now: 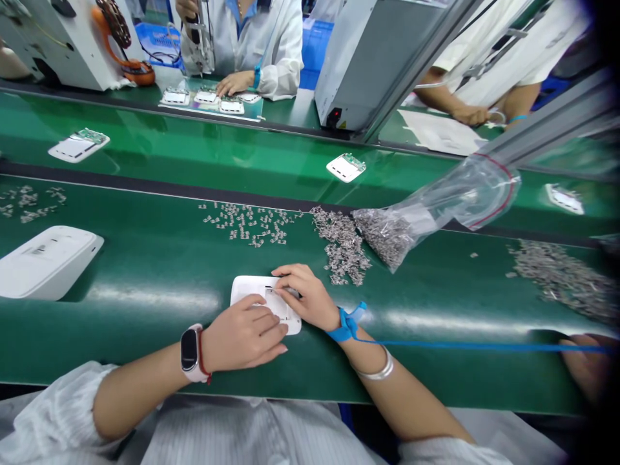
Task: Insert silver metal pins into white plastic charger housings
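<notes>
Worktop (159,258): dark green. Conveyor belt (232,152): brighter green. Plastic housing (241,289): white. Wrist strap (345,325): bright blue. Smart band (190,352): pale pink, black screen. Zip bag (460,194): clear, red-lined. Small metal parts (341,245): silver-grey. Striped smock (261,429): white, fine grey stripes.

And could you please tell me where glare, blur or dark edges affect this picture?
Head view: pale glare streaks on the green work surface, highlights on the plastic bag, black shading down the right edge, and a dim, blurred neighbouring hand beside it.

A white, rounded casing (245,288) lies flat on the green bench (159,258).
</notes>
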`<control>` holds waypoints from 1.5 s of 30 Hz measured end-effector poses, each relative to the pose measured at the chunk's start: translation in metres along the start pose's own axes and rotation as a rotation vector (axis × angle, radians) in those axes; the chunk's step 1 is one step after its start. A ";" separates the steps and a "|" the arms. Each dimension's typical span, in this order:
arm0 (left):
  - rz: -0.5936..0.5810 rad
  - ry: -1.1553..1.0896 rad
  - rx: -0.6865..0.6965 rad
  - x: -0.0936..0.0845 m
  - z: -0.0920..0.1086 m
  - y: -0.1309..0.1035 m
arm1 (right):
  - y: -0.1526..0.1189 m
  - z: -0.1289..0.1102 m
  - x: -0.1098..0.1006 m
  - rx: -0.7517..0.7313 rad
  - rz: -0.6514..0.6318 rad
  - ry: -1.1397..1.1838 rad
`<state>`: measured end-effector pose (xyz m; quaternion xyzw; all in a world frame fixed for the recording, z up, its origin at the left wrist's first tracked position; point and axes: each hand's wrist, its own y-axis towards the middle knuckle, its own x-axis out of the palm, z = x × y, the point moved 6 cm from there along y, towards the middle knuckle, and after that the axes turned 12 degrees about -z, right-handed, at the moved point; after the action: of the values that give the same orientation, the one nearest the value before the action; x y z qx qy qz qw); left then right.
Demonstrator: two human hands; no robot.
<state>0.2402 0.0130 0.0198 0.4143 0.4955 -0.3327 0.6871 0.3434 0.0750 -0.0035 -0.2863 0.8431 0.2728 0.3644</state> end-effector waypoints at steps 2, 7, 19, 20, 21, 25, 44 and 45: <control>0.012 -0.016 0.008 0.000 -0.001 -0.001 | -0.001 -0.002 0.001 -0.036 0.029 -0.060; 0.023 -0.035 0.050 -0.001 -0.002 -0.003 | -0.008 -0.011 0.003 -0.167 0.104 -0.272; -0.043 -0.015 -0.209 -0.008 -0.027 -0.003 | -0.013 -0.009 0.001 -0.145 0.099 -0.289; -0.054 -0.017 -0.208 -0.006 -0.027 -0.003 | -0.013 -0.009 0.001 -0.145 0.096 -0.291; -0.063 -0.018 -0.208 -0.005 -0.027 -0.003 | -0.013 -0.009 0.002 -0.147 0.097 -0.293; -0.082 -0.017 -0.218 -0.004 -0.027 -0.002 | -0.013 -0.010 0.003 -0.142 0.089 -0.299; -0.049 -0.138 0.006 0.001 -0.019 -0.003 | -0.006 0.001 0.006 0.082 0.056 -0.100; -0.053 -0.140 -0.001 0.000 -0.019 -0.003 | -0.006 0.001 0.006 0.091 0.058 -0.101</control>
<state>0.2303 0.0286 0.0155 0.3764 0.4573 -0.3785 0.7113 0.3446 0.0704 -0.0104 -0.2308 0.8432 0.2588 0.4108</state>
